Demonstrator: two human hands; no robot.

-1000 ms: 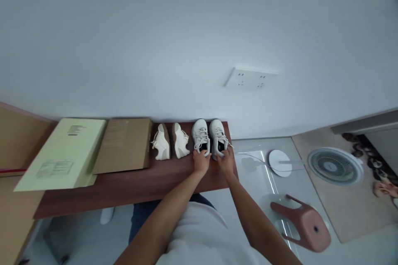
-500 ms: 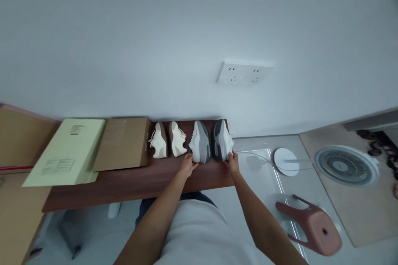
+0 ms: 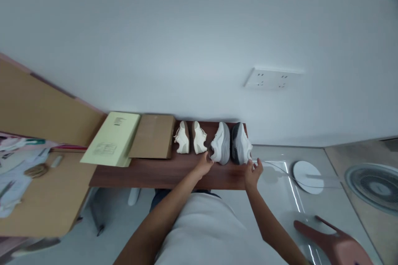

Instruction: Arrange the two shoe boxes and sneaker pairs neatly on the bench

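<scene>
Two grey-and-white sneakers stand side by side on a dark reddish-brown wooden table, soles facing each other and toes toward the wall or me, I cannot tell which. My left hand is at the near end of the left sneaker, thumb and fingers parted and close to its edge; contact is unclear. Just off the near end of the right sneaker, my right hand is open with fingers spread. To their left stand two cream shoes, one with loose laces beside the other.
A brown cardboard box and a pale green box lie left on the wooden table. A tan desk with papers adjoins it. Right on the floor are a pink stool, a white round base and a fan.
The view has swung left, so everything appears further right. My right hand has let go of the right sneaker and spread its fingers. My left hand's grip on the left sneaker has loosened.
</scene>
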